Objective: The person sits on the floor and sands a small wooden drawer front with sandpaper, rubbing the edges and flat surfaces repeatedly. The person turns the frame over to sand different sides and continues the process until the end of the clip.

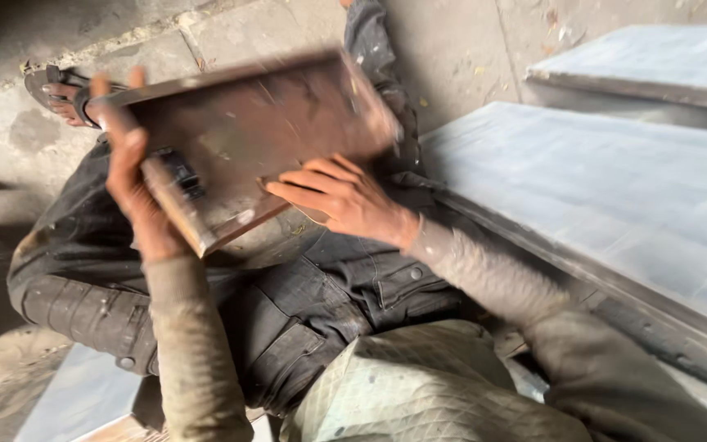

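A brown rectangular wooden board (247,131), blurred by motion, is held tilted above my lap. My left hand (132,180) grips its near left edge, fingers wrapped over the top rim beside a small black fitting (180,173) on the board. My right hand (341,196) lies flat against the lower right part of the board, fingers spread and pointing left. My legs in dark dusty trousers (321,303) stretch out beneath the board.
Large grey flat panels (615,188) with dark frames lie to my right, another one (656,61) behind. My sandalled foot (63,94) rests on the concrete floor (468,49) at upper left. A pale sheet (75,393) lies at lower left.
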